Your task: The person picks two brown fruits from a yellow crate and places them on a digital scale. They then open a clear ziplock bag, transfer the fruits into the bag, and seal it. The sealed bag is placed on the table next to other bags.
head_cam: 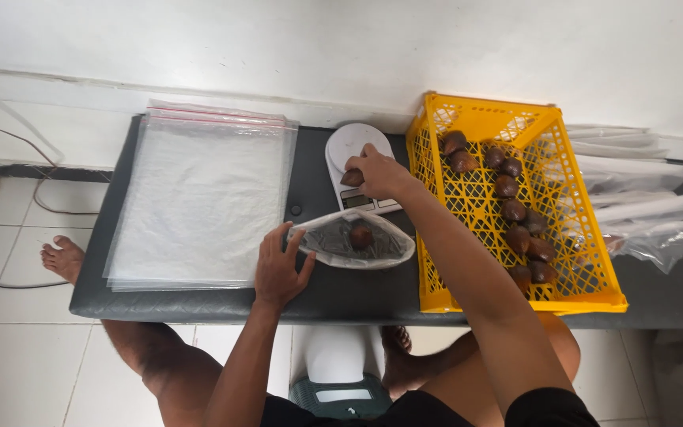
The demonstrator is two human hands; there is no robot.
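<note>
A stack of clear plastic zip bags [199,198] lay on the left part of the dark padded counter [341,296], with a white digital kitchen scale [349,150] to its right at the back edge and a yellow perforated plastic crate [579,292] right of that. Brown scaly-skinned fruits [507,186] lay in the crate, and rolled clear bags [642,209] lay beyond its right side. In front of the scale sat an open clear bag [353,241] with one fruit [361,236] in it; the left hand [281,269] was at the bag's left edge, and the right hand [381,172] held another fruit [352,178] over the scale.

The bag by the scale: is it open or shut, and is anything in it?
Open. The left hand holds the bag by its mouth, spread wide, and one brown fruit lies inside.
</note>
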